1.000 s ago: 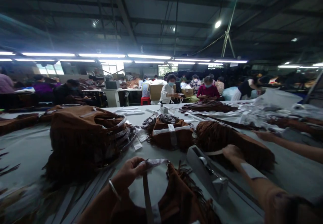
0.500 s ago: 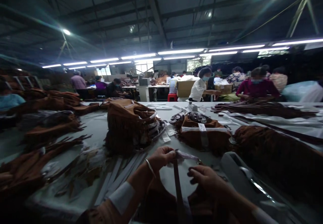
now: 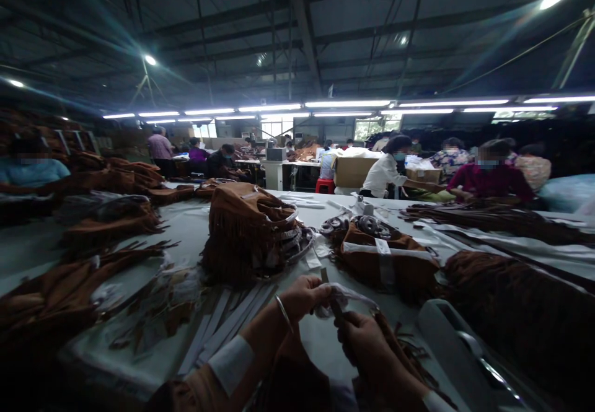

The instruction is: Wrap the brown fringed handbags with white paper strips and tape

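Note:
My left hand (image 3: 302,299), with a bangle at the wrist, is closed in a pinch on a narrow brown strap (image 3: 335,308) where it meets a plastic-wrapped bag handle (image 3: 356,290). Lower and to the right, my right hand (image 3: 369,341) is closed round the same strap. The strap's short end stands up past my left fingertips. Below both hands lies a dark brown bag piece (image 3: 297,362), mostly in shadow. How the strap passes round the handle is hard to make out.
Fringed brown bags (image 3: 235,226) are stacked ahead on the white table, beside another brown bag (image 3: 388,254) with a white band. A grey plastic device (image 3: 450,331) sits right. White strips (image 3: 232,319) lie left. Across the table, a co-worker in white (image 3: 383,176) reaches right.
My right hand has moved left and closed on the strap, which hung down loose before. The strap's end now pokes up above the handle. The view has shifted slightly left.

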`<state>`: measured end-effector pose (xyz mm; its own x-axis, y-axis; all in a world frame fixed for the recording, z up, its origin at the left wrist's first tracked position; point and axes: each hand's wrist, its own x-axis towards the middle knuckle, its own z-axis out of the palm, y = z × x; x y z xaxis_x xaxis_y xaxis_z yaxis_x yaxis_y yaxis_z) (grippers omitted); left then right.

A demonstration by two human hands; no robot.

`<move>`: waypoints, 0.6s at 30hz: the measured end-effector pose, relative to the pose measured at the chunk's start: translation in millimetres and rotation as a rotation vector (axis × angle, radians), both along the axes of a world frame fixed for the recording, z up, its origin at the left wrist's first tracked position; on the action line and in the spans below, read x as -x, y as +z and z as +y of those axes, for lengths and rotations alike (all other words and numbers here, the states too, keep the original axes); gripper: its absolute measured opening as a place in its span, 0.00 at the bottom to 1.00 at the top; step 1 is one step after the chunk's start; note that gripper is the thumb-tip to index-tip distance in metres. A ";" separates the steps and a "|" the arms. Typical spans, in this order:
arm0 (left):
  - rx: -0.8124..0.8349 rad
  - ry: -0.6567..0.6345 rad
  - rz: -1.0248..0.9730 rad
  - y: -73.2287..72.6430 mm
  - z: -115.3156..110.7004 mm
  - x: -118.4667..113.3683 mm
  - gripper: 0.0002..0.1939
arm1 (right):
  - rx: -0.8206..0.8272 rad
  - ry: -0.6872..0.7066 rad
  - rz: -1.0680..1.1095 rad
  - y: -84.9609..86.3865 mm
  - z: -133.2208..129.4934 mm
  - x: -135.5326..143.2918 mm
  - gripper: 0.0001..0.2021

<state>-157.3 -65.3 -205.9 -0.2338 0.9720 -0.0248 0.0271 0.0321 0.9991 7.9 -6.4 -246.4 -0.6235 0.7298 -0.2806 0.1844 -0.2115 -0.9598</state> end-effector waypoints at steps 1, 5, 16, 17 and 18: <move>0.012 0.017 0.002 0.0 0.3 -0.4 0.34 | 0.000 -0.003 0.008 0.4 -1.4 0.0 0.17; 0.033 0.030 0.020 3.7 -0.4 -3.1 0.34 | -0.001 -0.050 0.045 -3.0 -7.8 -1.0 0.19; 0.021 0.005 0.033 0.2 -0.5 2.0 0.34 | -0.124 -0.011 0.146 30.1 -19.4 -27.4 0.24; 0.023 0.000 0.025 -1.5 -0.1 3.5 0.34 | -0.148 0.015 0.179 35.5 -17.4 -30.4 0.25; 0.024 -0.008 0.017 -2.7 0.3 4.6 0.34 | -0.170 0.054 0.216 40.6 -14.6 -32.5 0.25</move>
<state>-161.9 -65.1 -208.6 -0.2270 0.9729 -0.0439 0.0444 0.0554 0.9975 40.4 -21.0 -205.8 -0.6947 0.7192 -0.0130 -0.0222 -0.0396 -0.9990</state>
